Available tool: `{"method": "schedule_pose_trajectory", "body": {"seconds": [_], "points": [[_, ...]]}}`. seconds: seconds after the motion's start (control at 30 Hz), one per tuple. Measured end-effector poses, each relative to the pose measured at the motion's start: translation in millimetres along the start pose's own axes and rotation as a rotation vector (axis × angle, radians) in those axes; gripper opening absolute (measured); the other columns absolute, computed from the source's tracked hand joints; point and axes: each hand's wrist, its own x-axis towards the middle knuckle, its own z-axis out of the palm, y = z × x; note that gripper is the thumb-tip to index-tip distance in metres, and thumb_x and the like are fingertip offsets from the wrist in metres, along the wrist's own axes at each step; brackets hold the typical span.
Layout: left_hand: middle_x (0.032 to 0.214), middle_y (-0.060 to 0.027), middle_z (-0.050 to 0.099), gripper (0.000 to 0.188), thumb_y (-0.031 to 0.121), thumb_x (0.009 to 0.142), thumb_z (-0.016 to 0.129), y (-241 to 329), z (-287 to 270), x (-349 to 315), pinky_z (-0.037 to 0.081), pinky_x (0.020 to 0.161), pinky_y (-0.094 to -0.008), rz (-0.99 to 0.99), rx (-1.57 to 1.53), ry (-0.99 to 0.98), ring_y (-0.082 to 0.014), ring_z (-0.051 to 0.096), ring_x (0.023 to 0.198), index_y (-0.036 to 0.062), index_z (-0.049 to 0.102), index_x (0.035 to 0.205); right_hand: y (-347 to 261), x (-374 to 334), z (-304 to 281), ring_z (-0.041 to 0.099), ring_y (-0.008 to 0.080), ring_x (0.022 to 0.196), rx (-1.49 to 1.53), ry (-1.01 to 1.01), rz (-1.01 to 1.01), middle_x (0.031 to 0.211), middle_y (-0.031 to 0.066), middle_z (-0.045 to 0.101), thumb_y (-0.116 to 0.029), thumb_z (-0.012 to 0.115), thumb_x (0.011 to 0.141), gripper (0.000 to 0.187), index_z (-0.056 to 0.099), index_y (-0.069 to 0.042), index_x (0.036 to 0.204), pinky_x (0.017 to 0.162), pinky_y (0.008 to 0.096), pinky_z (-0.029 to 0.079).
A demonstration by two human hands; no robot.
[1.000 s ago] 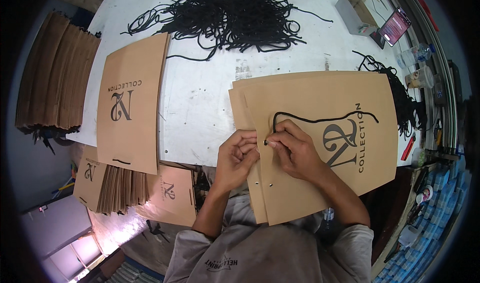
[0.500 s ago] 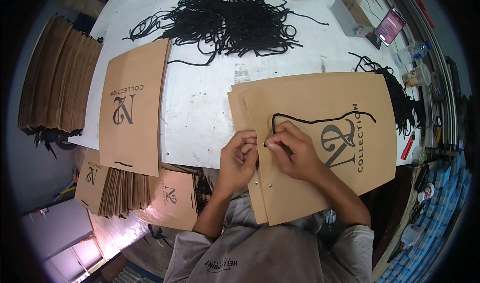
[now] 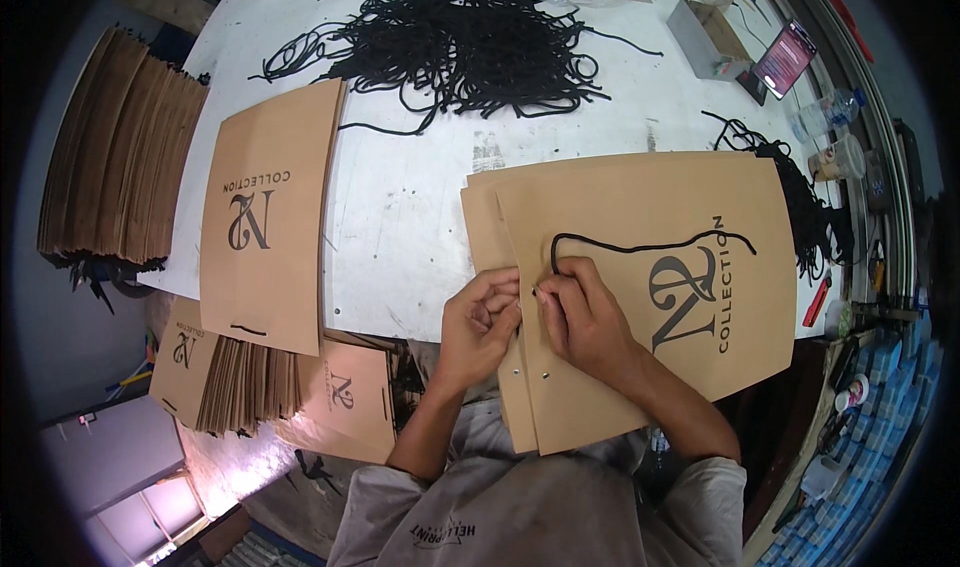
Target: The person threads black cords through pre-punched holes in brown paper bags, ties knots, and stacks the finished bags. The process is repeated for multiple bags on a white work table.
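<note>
White counter: carrying everything listed, largest first.

Flat brown paper bags, stacked at the near edge: lying face up with a dark printed emblem, overhanging the counter toward the person. Holding nothing visible inside; pressed flat.

Single brown bag, left of centre: lying flat, well apart from the stack.

Bundle of folded bags, far left: standing on edge, packed close. Further bags leaning below the counter's near-left edge.

Heap of black cords, far side: lying tangled and loose. Smaller tangle at the right rim.

Small open box, far right: contents too small to tell.

Black cord: running across the top bag from the emblem to the punched holes at the left border, one end pinched by the right hand.

Left hand: grip clamped on the top bag's left edge, fingertips touching those of the right.

Right hand: grip closed on the cord end at the bag's edge.

Against the earlier frame: hands staying at the same edge, bag stack and cord loop lying much as before.
</note>
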Motion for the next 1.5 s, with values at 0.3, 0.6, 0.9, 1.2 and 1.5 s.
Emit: {"method": "schedule_pose_trajectory", "body": {"seconds": [0.3, 0.6, 0.9, 1.2, 1.5], "points": [[0.117, -0.0133, 0.069, 0.030, -0.011, 0.097, 0.059, 1, 4, -3, 0.057, 0.083, -0.0225, 0.017, 0.018, 0.038, -0.0143, 0.070, 0.103, -0.0089, 0.059, 0.128, 6, -3, -3, 0.065, 0.0336, 0.083, 0.189, -0.001, 0.069, 0.106, 0.0218, 0.057, 0.001, 0.067, 0.092, 0.011, 0.062, 0.003, 0.101, 0.070, 0.0369, 0.054], [0.116, -0.0132, 0.067, 0.030, -0.011, 0.096, 0.060, -2, 9, -9, 0.057, 0.081, -0.0239, 0.064, 0.086, 0.075, -0.0151, 0.069, 0.101, -0.0093, 0.061, 0.126, 6, 0, -15, 0.065, 0.0313, 0.086, 0.260, -0.083, 0.070, 0.108, 0.0185, 0.058, 0.000, 0.067, 0.092, 0.013, 0.065, 0.002, 0.104, 0.073, 0.0375, 0.053], [0.122, -0.0130, 0.063, 0.030, -0.011, 0.098, 0.057, 4, 10, -7, 0.056, 0.077, -0.0219, 0.113, 0.130, 0.054, -0.0128, 0.069, 0.097, -0.0074, 0.062, 0.127, 13, -9, -11, 0.064, 0.0269, 0.085, 0.313, -0.060, 0.074, 0.106, 0.0158, 0.055, 0.003, 0.066, 0.093, 0.011, 0.066, 0.003, 0.104, 0.072, 0.0350, 0.053], [0.122, -0.0167, 0.067, 0.030, -0.012, 0.098, 0.058, 0, 5, -8, 0.056, 0.091, -0.0273, 0.009, 0.091, 0.036, -0.0190, 0.069, 0.108, -0.0098, 0.059, 0.128, 5, -4, -14, 0.064, 0.0286, 0.084, 0.293, -0.062, 0.079, 0.105, 0.0173, 0.055, 0.005, 0.064, 0.092, 0.008, 0.064, 0.005, 0.099, 0.074, 0.0343, 0.053], [0.115, -0.0116, 0.066, 0.027, -0.011, 0.097, 0.057, -7, 11, -4, 0.056, 0.072, -0.0209, 0.211, 0.292, 0.120, -0.0111, 0.068, 0.096, -0.0050, 0.065, 0.122, 7, -4, -14, 0.065, 0.0269, 0.080, 0.309, -0.048, 0.097, 0.102, 0.0160, 0.056, 0.004, 0.065, 0.092, 0.009, 0.066, 0.003, 0.101, 0.072, 0.0354, 0.053]]}}
